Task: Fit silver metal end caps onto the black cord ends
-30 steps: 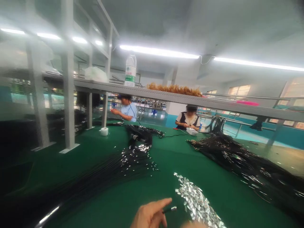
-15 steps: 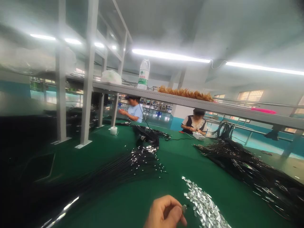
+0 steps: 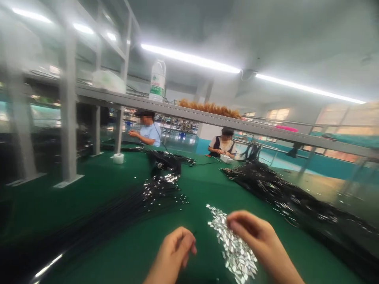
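My left hand [image 3: 178, 245] is closed in a pinch at the lower middle, over the green table. A small dark tip pokes out past its fingertips; it looks like the end of a thin black cable [image 3: 194, 233], the rest of which is hidden. To its right, my right hand [image 3: 256, 232] reaches over a pile of small silvery metal pieces [image 3: 233, 248]. Thumb and forefinger there are drawn together at the pile's edge, and whatever lies between them cannot be made out.
Black cables with shiny metal ends [image 3: 130, 209] spread to the left. Another cable bundle [image 3: 266, 181] lies on the right. A grey shelf [image 3: 189, 109] crosses above the green table [image 3: 195, 197], bearing a water bottle [image 3: 158, 81]. Two people sit or stand beyond it.
My right hand has come into view over the metal pieces. My left hand has turned and shifted left in view; the metallic bit at its fingertips no longer shows. The camera has swung right.
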Available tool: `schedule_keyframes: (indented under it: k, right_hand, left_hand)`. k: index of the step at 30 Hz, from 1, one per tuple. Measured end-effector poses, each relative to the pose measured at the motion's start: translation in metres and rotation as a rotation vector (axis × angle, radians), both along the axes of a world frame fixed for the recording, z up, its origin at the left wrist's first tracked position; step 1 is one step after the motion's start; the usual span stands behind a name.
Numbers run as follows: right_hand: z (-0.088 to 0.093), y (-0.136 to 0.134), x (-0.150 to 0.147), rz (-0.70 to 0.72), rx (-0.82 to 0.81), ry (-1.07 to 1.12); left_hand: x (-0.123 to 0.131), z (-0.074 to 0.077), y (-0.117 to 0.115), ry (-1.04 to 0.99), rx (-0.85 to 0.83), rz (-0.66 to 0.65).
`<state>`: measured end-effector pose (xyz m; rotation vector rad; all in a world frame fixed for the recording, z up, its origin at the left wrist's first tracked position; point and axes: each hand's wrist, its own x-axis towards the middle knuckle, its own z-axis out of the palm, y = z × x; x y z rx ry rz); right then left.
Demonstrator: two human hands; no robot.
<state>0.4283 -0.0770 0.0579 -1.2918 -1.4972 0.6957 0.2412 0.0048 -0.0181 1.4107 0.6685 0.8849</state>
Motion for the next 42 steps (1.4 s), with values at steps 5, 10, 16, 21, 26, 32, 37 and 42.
schedule_keyframes:
  k: [5,10,16,21,26,32,37,42]
  right_hand:
    - [-0.05,0.05,0.043,-0.448,-0.237,-0.644]
    - [-0.097,0.064,0.023,-0.472,-0.376,-0.803]
    - [-0.103,0.067,0.012,-0.505,-0.38,-0.874]
    - [-0.104,0.054,0.011,-0.325,-0.211,-0.502]
    - [-0.099,0.043,-0.004,0.008,-0.151,0.643]
    - [-0.09,0.039,-0.018,-0.061,-0.158,0.745]
    - [-0.098,0.042,-0.02,-0.069,-0.163,0.772]
    - [-0.095,0.039,-0.017,-0.17,0.015,0.532]
  left_hand:
    - [0.004,-0.006,0.001,0.052,-0.013,-0.101]
    - [0.009,-0.013,0.0,0.109,-0.045,-0.075]
    - [0.011,-0.02,0.005,0.133,-0.041,-0.031]
    - [0.008,-0.017,0.003,0.111,-0.08,-0.015]
    - [0.008,-0.014,-0.001,0.144,-0.022,0.022]
    - [0.011,-0.021,0.001,0.16,0.026,0.048]
    - [0.013,-0.025,0.001,0.173,0.036,0.051]
    - [0.013,-0.026,0.0,0.158,0.018,0.073]
